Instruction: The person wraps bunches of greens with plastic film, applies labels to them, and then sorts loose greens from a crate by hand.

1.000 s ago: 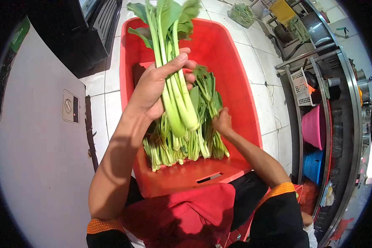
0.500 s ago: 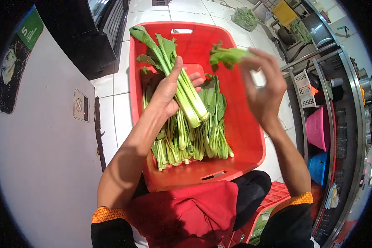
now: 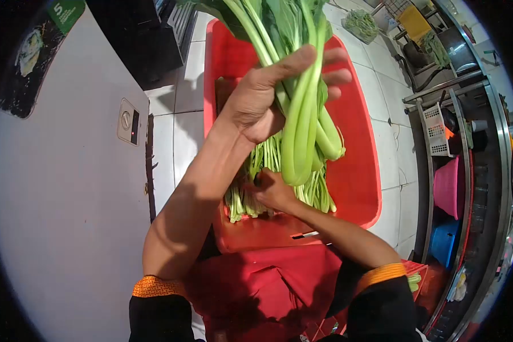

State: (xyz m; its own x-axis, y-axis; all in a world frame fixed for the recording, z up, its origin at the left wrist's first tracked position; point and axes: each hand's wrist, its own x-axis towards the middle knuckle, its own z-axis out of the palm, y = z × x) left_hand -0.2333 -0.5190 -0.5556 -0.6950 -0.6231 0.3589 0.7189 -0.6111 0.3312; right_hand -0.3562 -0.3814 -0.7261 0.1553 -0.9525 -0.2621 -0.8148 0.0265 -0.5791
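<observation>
White floor tiles (image 3: 387, 149) surround the red crate (image 3: 356, 165) before me, with a pink basin (image 3: 446, 187) off to the right. My left hand (image 3: 261, 98) holds a leafy bunch (image 3: 301, 128) above the crate, thumb across its stalks, fingers loosely bent. My right hand (image 3: 275, 191) is down among the other greens (image 3: 239, 210) inside, fingers partly curled; whether they grip any, I cannot tell. I'd judge the work only partway: one handful is gathered, many stalks remain below
</observation>
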